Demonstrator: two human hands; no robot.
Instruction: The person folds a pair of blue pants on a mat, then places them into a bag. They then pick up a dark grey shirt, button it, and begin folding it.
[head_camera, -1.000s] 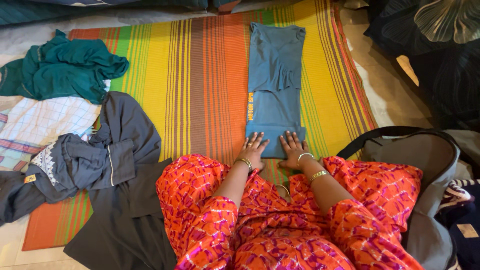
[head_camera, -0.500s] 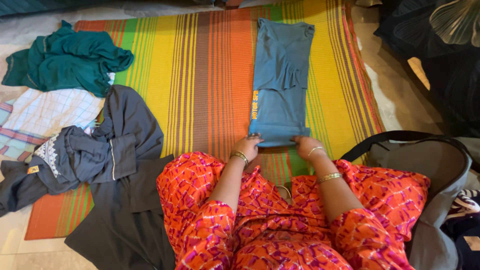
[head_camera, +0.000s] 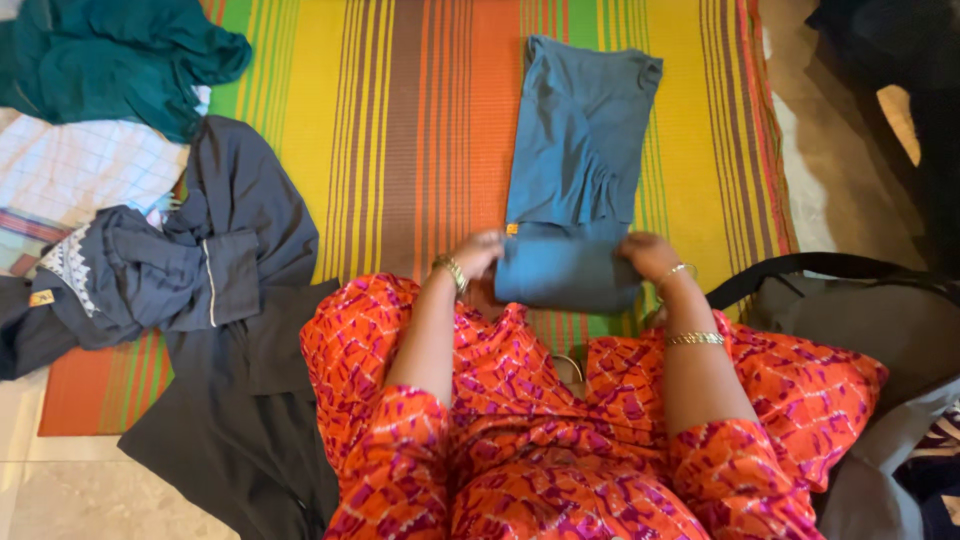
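Both hands, left hand (head_camera: 478, 250) and right hand (head_camera: 648, 254), each grip pinching the folded-over near edge of the blue garment (head_camera: 580, 170) lying on the striped mat (head_camera: 400, 120) beyond them.

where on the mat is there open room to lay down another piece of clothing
The widest bare stretch of the striped mat lies between the dark grey clothes and the blue garment held by the left hand and right hand. A narrow strip runs along the garment's right. The left edge is crowded with piled clothes.
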